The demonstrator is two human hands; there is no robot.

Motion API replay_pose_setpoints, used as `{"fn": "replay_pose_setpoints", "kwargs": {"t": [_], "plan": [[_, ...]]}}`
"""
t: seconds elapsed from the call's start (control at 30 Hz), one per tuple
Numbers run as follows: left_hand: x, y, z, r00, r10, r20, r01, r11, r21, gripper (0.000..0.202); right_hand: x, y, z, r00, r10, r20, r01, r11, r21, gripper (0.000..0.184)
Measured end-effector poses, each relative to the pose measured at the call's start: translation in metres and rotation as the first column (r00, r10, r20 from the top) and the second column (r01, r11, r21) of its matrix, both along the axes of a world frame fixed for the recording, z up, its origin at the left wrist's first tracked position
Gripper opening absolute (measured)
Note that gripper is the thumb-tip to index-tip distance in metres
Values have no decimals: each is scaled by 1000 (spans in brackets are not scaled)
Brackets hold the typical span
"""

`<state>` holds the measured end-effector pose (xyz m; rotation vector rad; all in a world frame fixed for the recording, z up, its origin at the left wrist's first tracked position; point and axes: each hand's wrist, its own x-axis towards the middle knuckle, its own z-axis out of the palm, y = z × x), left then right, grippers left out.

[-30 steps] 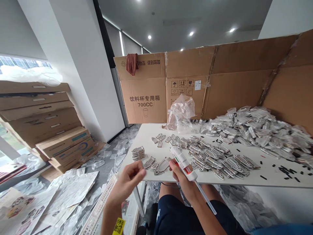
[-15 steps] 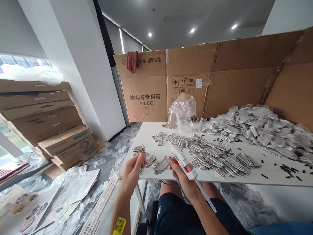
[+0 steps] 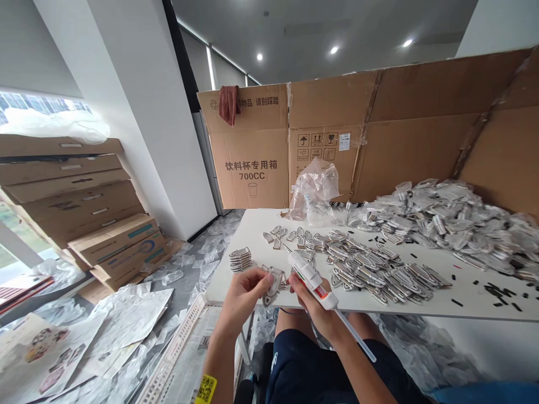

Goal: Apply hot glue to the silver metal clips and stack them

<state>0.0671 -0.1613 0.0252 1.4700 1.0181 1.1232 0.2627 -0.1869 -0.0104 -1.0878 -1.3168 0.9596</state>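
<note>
My left hand (image 3: 244, 292) is closed at the table's front edge, with thumb and forefinger pinching a small pale, loop-shaped frame piece (image 3: 277, 279). In my right hand (image 3: 315, 306) is a white pen-style glue gun (image 3: 309, 272) with a red-orange part. Its thin tip points up and left, and a long white glue stick (image 3: 357, 336) sticks out of its rear. Just beyond my left hand stands a neat stack of loop-shaped pieces (image 3: 240, 260). Some pieces near my fingers are partly hidden by them.
A large heap of similar pieces (image 3: 370, 266) covers the table's middle. Plastic-wrapped pieces (image 3: 442, 216) are piled at the back right, with black strips (image 3: 497, 292) near them. A crumpled plastic bag (image 3: 315, 191) sits before a cardboard wall (image 3: 252, 146). Boxes (image 3: 118, 241) stand at left.
My left hand has moved right, from beside the stack to the loop-shaped piece near the glue gun. The stack is more exposed. My right hand has barely moved.
</note>
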Motion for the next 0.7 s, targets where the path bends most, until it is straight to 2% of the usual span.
{"fn": "replay_pose_setpoints", "kwargs": {"t": [0.13,0.27,0.5,0.7], "plan": [[0,0,1,969,227,94,-231,972,40,38,6,-1,0,994,96,48,-99,993,66,47],[-1,-2,4,930,333,157,-344,937,53,34,7,-1,0,963,240,122,-253,961,114,44],[-3,-9,7,937,320,141,-332,941,71,32,2,1,-3,947,271,174,-300,938,173,44],[-3,-10,4,944,302,135,-311,949,52,31,0,1,-4,951,228,210,-270,942,200,49]]}}
